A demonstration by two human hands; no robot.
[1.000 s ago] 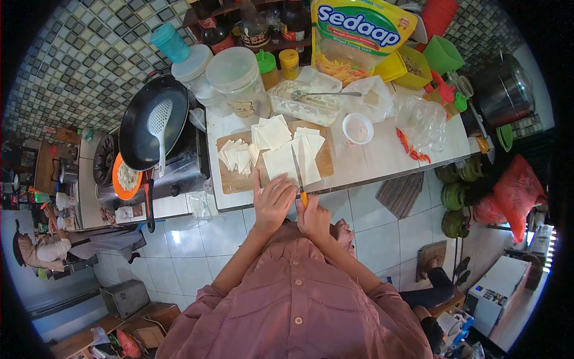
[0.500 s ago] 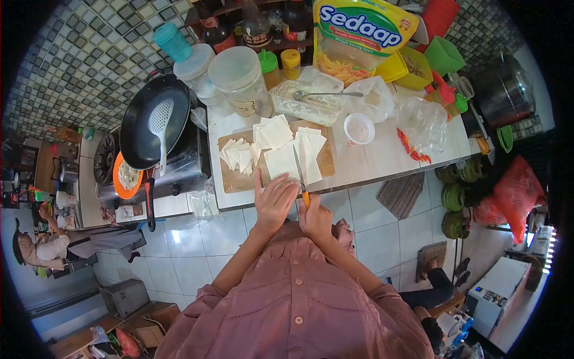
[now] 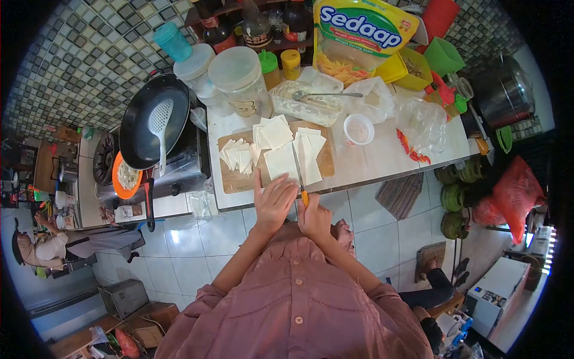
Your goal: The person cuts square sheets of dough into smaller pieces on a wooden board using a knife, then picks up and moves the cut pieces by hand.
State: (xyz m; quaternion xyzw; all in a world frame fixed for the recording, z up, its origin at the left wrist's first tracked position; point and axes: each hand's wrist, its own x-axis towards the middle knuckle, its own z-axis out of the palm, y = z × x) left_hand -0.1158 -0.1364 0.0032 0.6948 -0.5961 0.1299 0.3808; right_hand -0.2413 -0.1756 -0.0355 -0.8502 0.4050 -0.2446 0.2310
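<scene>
My right hand (image 3: 314, 219) grips the orange handle of a knife (image 3: 305, 197), its blade pointing away along the right edge of a pale square wrapper sheet (image 3: 281, 160). My left hand (image 3: 277, 200) lies with fingers stretched over the near edge of that sheet. Both are at the front of a wooden cutting board (image 3: 230, 184). Right of the blade rest narrower cut pieces (image 3: 310, 160). Smaller cut pieces (image 3: 238, 157) lie at the board's left, and a further pile of squares (image 3: 274, 133) sits behind.
Left of the counter a wok (image 3: 136, 128) with a slotted spatula (image 3: 160, 119) sits on the stove, beside an orange plate (image 3: 122, 190). Behind the board stand a lidded jar (image 3: 239, 81) and a plastic tub (image 3: 317, 110) with a spoon. A small white cup (image 3: 359, 129) is to the right. A person sits far left.
Almost nothing differs. The knife blade has shifted very slightly along the edge of the sheet; my left hand stays in place.
</scene>
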